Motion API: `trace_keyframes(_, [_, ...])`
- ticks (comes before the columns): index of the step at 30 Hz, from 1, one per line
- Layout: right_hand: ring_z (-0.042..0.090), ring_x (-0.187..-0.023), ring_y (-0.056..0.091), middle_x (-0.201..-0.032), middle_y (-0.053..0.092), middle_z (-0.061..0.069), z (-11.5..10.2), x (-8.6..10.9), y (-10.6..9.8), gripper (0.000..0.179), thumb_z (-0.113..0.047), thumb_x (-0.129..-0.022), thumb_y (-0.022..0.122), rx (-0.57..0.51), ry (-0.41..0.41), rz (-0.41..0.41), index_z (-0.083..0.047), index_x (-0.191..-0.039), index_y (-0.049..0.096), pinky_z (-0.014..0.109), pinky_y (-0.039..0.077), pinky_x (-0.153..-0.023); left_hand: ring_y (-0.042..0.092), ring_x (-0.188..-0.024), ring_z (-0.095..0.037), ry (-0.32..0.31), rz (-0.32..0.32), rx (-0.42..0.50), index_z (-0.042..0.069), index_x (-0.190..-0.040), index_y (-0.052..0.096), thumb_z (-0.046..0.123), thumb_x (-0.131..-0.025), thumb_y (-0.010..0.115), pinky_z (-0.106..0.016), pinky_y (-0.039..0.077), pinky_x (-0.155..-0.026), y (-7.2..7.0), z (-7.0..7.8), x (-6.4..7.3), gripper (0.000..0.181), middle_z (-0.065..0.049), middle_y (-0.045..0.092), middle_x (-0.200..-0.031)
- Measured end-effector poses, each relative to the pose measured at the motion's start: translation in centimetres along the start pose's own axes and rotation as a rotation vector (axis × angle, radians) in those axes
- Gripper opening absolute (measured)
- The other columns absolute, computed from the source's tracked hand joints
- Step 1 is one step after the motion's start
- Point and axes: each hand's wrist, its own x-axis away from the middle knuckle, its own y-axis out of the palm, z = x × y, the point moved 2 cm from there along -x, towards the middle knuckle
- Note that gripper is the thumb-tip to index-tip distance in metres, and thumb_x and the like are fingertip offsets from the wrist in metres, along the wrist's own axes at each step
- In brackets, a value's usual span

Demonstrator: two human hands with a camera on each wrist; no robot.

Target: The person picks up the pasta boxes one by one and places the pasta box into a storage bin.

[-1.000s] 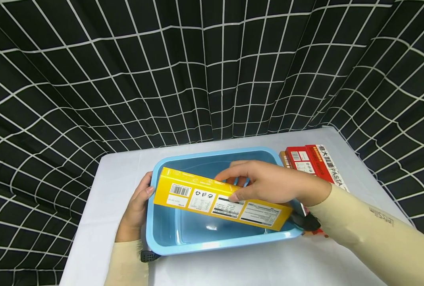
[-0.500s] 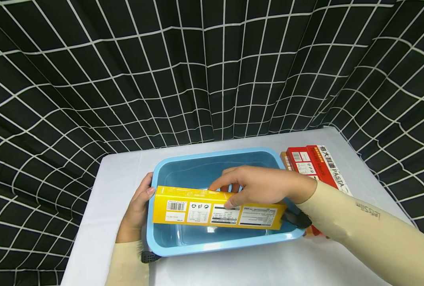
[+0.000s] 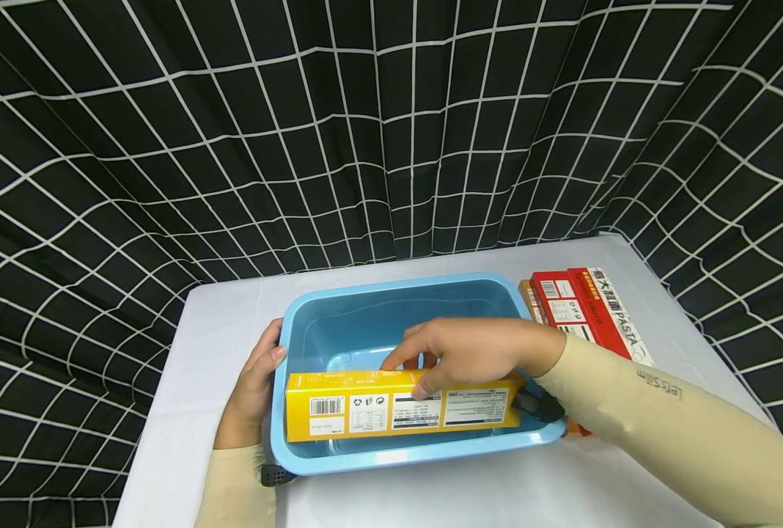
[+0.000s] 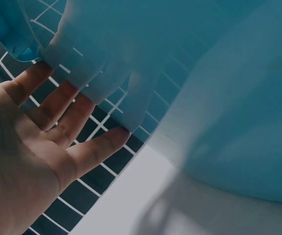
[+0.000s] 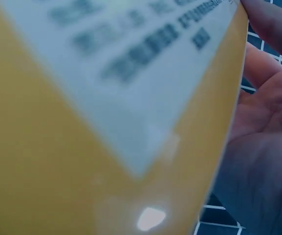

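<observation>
My right hand [image 3: 473,352] pinches a long yellow carton [image 3: 381,411], thumb on its printed side and fingers over the top edge. The carton lies lengthwise within the opening of a light blue plastic basin [image 3: 391,287], close to the near wall. In the right wrist view the yellow carton [image 5: 145,147] fills most of the picture, with part of the right hand [image 5: 263,117] behind it. My left hand [image 3: 253,385] rests against the basin's left end. In the left wrist view its extended fingers [image 4: 99,149] touch the basin's outer wall [image 4: 238,127].
Right of the basin lie red pasta boxes [image 3: 592,304] and an orange-brown box [image 3: 532,299], partly covered by the right forearm. A white cloth covers the table [image 3: 226,308]. Black curtains with a white grid [image 3: 391,132] stand behind and at both sides.
The right hand has brought the yellow carton down and toward the near side of the basin, turning it from slanted to nearly parallel with the near wall. The left hand stays put.
</observation>
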Motion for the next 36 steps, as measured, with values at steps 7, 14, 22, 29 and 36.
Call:
trace_keyframes(7, [0.024, -0.098, 0.069, -0.109, 0.067, -0.006, 0.5, -0.4, 0.2, 0.044, -0.012, -0.099, 0.081, -0.005, 0.009, -0.035, -0.028, -0.140, 0.075, 0.035, 0.062, -0.075, 0.062, -0.115, -0.034, 0.010, -0.025, -0.001, 0.004, -0.154, 0.047, 0.029, -0.106, 0.039, -0.048, 0.060, -0.092, -0.1, 0.0, 0.0, 0.055, -0.025, 0.055, -0.138])
trace_keyframes(14, [0.022, -0.094, 0.069, -0.108, 0.067, -0.005, 0.9, -0.8, 0.4, 0.043, -0.013, -0.099, 0.082, -0.002, 0.032, -0.059, -0.030, -0.139, 0.076, 0.035, 0.062, -0.073, 0.061, -0.118, -0.035, 0.020, -0.033, -0.005, 0.004, -0.155, 0.047, 0.029, -0.106, 0.039, -0.049, 0.060, -0.092, -0.1, 0.0, 0.0, 0.056, -0.025, 0.054, -0.140])
trace_keyframes(22, [0.020, -0.093, 0.070, -0.107, 0.068, -0.006, 1.2, -1.1, 0.5, 0.041, -0.015, -0.100, 0.082, -0.001, 0.047, -0.082, -0.030, -0.137, 0.077, 0.035, 0.061, -0.073, 0.059, -0.121, -0.037, 0.013, -0.018, -0.023, 0.004, -0.154, 0.048, 0.029, -0.105, 0.040, -0.049, 0.060, -0.092, -0.1, 0.0, 0.0, 0.056, -0.025, 0.055, -0.141])
trace_keyframes(29, [0.019, -0.090, 0.070, -0.107, 0.067, -0.006, 1.4, -1.4, 0.6, 0.040, -0.013, -0.099, 0.082, 0.003, 0.057, -0.090, -0.029, -0.136, 0.077, 0.034, 0.061, -0.073, 0.059, -0.121, -0.040, 0.005, 0.003, -0.027, 0.005, -0.153, 0.050, 0.028, -0.102, 0.044, -0.050, 0.061, -0.090, -0.1, -0.1, -0.1, 0.056, -0.023, 0.057, -0.140])
trace_keyframes(36, [0.019, -0.085, 0.072, -0.105, 0.068, -0.003, 1.6, -1.7, 0.8, 0.041, -0.011, -0.099, 0.082, -0.009, 0.106, -0.092, -0.028, -0.136, 0.074, 0.034, 0.061, -0.073, 0.060, -0.119, -0.038, 0.007, -0.003, -0.018, 0.005, -0.153, 0.050, 0.027, -0.102, 0.043, -0.050, 0.061, -0.088, 0.0, 0.1, -0.1, 0.056, -0.024, 0.057, -0.138])
